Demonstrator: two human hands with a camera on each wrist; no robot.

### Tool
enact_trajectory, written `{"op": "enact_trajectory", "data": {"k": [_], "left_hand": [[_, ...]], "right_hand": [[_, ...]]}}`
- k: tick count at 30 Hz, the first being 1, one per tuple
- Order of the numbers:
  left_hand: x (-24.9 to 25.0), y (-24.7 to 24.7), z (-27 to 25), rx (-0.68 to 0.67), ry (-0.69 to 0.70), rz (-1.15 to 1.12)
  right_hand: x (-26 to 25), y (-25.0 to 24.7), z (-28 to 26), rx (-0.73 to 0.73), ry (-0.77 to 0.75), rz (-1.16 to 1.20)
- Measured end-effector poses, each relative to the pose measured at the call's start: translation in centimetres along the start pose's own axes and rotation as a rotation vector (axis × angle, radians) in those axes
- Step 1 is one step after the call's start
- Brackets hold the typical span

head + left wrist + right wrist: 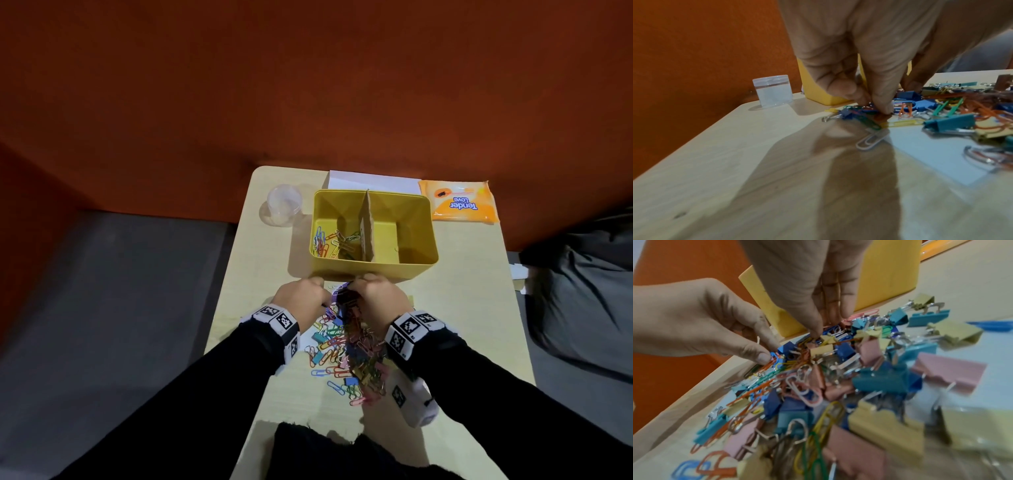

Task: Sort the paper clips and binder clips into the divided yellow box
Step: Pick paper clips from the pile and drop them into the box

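table: one pale wooden table [462, 308] carried everything.
box: one yellow plastic box [416, 270] with a cardboard divider, at the far edge; stiff and light. Maybe a dozen paper clips lay left of the divider, the right side looked nearly bare.
pile: mixed coloured binder clips and wire paper clips [346, 346] mid-table, way too many to count.
binder clips [879, 381]: springy and chunky, I'd grab the body.
paper clips [869, 141]: light, slippery, tangly, best pinched singly.
left hand [299, 296]: pinched paper clips at the pile's far end.
right hand [380, 298]: fingertips down in the pile, can't tell if it held anything.
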State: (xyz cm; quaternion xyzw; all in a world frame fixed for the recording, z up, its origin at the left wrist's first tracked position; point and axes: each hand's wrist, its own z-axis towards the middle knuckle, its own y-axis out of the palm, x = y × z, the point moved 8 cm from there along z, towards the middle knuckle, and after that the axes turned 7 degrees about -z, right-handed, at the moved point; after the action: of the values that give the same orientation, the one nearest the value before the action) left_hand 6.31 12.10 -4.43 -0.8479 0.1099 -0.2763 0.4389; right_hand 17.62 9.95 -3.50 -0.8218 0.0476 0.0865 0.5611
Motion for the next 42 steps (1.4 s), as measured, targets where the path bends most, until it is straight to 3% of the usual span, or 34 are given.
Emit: {"op": "enact_trajectory", "data": {"k": [5,9,12,19,25,30,34,42], "left_hand": [[-0.2,-0.3,-0.4,0.087,0.018,-0.084],[-2.1,-0.8,-0.9,0.151,-0.114,-0.428],[-3.4,-0.2,-1.2,0.149,-0.213,-0.649],[-5.2,1.1,-2.0,0.155,-0.335,-0.808],[-4.2,1.5,-2.3,0.056,-0.393,-0.949],[-3.7,-0.8,-2.1,0.179,-0.322,-0.554],[-2.4,-2.0,-1.3,0.164,-0.199,-0.198],[-1.6,-1.0,0.0,0.056,-0.138,-0.011]], "right_hand": [[1.9,0.1,-0.5,0.004,0.068,0.034],[2.1,0.4,-0.5,-0.007,0.073,0.051],[1.7,0.5,-0.6,-0.014,0.045,0.014],[0.1,0.2,-0.7,-0.022,-0.014,-0.064],[-0.6,0.5,-0.3,-0.057,-0.016,-0.069],[-0.6,0.2,-0.3,-0.060,-0.003,-0.007],[0.1,-0.5,-0.9,0.015,0.042,0.092],[3.2,-1.4,-1.9,0.093,0.190,0.362]]}}
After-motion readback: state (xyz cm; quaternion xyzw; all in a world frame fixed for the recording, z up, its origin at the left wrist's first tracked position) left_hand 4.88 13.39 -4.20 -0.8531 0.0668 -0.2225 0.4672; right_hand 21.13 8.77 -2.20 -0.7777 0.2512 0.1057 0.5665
